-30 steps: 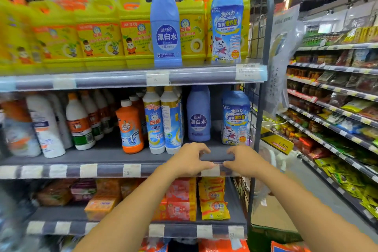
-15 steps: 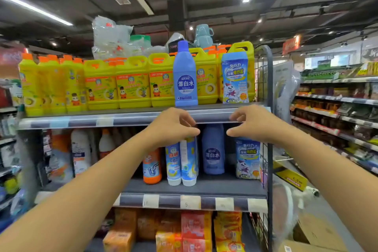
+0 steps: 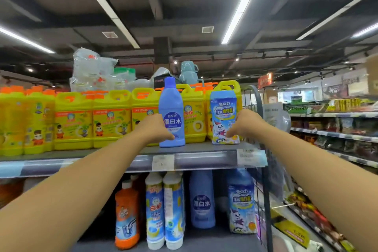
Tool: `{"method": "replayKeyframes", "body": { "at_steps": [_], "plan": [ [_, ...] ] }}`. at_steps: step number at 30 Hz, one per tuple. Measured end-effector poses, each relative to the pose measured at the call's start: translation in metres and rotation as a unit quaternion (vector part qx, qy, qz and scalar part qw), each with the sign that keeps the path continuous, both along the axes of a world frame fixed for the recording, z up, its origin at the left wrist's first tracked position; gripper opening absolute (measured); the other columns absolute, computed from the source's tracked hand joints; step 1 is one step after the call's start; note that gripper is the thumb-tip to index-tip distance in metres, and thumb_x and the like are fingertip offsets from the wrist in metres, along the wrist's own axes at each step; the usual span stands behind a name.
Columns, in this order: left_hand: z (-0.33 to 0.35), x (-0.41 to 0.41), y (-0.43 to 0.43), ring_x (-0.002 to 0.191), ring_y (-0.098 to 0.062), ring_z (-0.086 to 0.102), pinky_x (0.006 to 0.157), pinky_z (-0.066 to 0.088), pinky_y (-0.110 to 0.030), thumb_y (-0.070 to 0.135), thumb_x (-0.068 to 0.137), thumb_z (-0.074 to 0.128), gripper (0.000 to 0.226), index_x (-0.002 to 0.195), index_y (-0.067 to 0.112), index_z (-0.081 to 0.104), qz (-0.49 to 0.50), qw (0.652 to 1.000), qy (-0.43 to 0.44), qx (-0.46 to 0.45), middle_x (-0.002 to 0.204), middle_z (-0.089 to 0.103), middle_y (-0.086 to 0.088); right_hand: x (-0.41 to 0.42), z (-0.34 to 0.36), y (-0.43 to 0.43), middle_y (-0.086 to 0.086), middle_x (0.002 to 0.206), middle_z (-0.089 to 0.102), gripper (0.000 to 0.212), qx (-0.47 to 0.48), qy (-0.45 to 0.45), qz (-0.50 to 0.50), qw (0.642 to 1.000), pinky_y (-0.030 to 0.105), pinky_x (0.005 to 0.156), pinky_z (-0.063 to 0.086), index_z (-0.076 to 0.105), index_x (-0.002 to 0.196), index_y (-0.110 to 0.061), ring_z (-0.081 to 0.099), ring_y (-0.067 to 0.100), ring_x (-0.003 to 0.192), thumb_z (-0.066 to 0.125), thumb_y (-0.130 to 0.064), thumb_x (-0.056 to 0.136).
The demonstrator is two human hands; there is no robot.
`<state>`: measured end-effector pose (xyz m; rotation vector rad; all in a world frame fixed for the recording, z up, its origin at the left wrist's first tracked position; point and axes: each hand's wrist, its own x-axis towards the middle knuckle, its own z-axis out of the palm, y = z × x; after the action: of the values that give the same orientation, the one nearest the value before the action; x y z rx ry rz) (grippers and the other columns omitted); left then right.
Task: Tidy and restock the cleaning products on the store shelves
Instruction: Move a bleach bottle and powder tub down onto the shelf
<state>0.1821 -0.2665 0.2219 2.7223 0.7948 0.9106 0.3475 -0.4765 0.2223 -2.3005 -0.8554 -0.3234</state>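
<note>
On the top shelf [image 3: 204, 160] a tall blue bleach bottle [image 3: 172, 108] stands in front of a row of yellow detergent jugs [image 3: 111, 118]. My left hand [image 3: 156, 129] curls round the bottle's lower left side, with a fingertip across its front. To the right stands a blue pouch with a white cartoon animal [image 3: 223, 114]. My right hand [image 3: 246, 124] grips the pouch's lower right edge, fingers curled onto its front. Both items stand upright on the shelf.
The shelf below holds an orange drain-cleaner bottle [image 3: 126, 215], two blue-and-white bottles [image 3: 164, 208], another bleach bottle [image 3: 202, 200] and a matching pouch [image 3: 242, 202]. A wire end frame [image 3: 263, 170] bounds the shelf on the right. Across the aisle runs a snack shelf [image 3: 335, 133].
Both hands have risen from the middle shelf's front edge, past the top shelf's edge, onto the bleach bottle and the pouch. The view has tilted upward.
</note>
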Motion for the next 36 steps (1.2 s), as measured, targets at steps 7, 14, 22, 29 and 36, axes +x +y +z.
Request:
{"method": "replayKeyframes", "body": {
  "at_steps": [7,14,22,29,36],
  "plan": [
    [-0.002,0.054,0.041,0.102,-0.027,0.060,0.075,0.053,-0.036,0.036,0.060,0.094,0.086,0.118,0.005,0.039,-0.001,0.969,-0.143,-0.201,0.112,0.057,-0.009,0.047,-0.003,0.052,0.005,0.098,0.061,0.075,0.135,0.095,-0.046,0.985,0.031,0.062,0.052,0.043,0.100,-0.008,0.059,0.018,0.081,0.093,-0.039,0.054],
    [-0.005,0.092,0.062,0.096,-0.033,0.066,0.075,0.059,-0.045,0.008,0.042,0.099,0.073,0.105,0.003,0.062,-0.070,0.877,-0.280,-0.383,0.105,0.069,-0.013,0.079,-0.007,0.071,0.010,0.105,0.070,0.072,0.282,0.270,0.040,0.920,0.040,0.088,0.054,0.058,0.110,-0.003,0.066,0.027,0.099,0.095,-0.019,0.050],
    [-0.006,0.099,0.061,0.080,-0.029,0.070,0.049,0.055,-0.032,0.000,0.037,0.096,0.071,0.102,-0.001,0.067,-0.099,0.828,-0.324,-0.448,0.097,0.072,-0.013,0.077,-0.011,0.067,0.009,0.087,0.076,0.051,0.293,0.288,0.102,0.906,0.036,0.063,0.060,0.068,0.096,-0.006,0.074,0.024,0.074,0.092,-0.011,0.052],
    [-0.009,0.089,0.050,0.080,-0.029,0.072,0.055,0.059,-0.035,0.003,0.037,0.097,0.066,0.096,0.003,0.070,-0.126,0.838,-0.325,-0.419,0.092,0.074,-0.011,0.070,-0.020,0.072,0.006,0.087,0.075,0.058,0.328,0.238,0.107,0.908,0.036,0.062,0.061,0.065,0.096,-0.012,0.073,0.020,0.072,0.096,-0.016,0.047],
    [0.023,0.052,0.014,0.074,-0.019,0.069,0.042,0.052,-0.024,0.012,0.043,0.098,0.053,0.087,0.018,0.069,-0.203,0.849,-0.363,-0.325,0.082,0.072,0.002,0.036,0.014,0.046,0.003,0.086,0.076,0.060,0.406,0.186,0.169,0.878,0.030,0.055,0.058,0.063,0.099,-0.014,0.074,0.018,0.070,0.095,-0.017,0.049]
  ]
}}
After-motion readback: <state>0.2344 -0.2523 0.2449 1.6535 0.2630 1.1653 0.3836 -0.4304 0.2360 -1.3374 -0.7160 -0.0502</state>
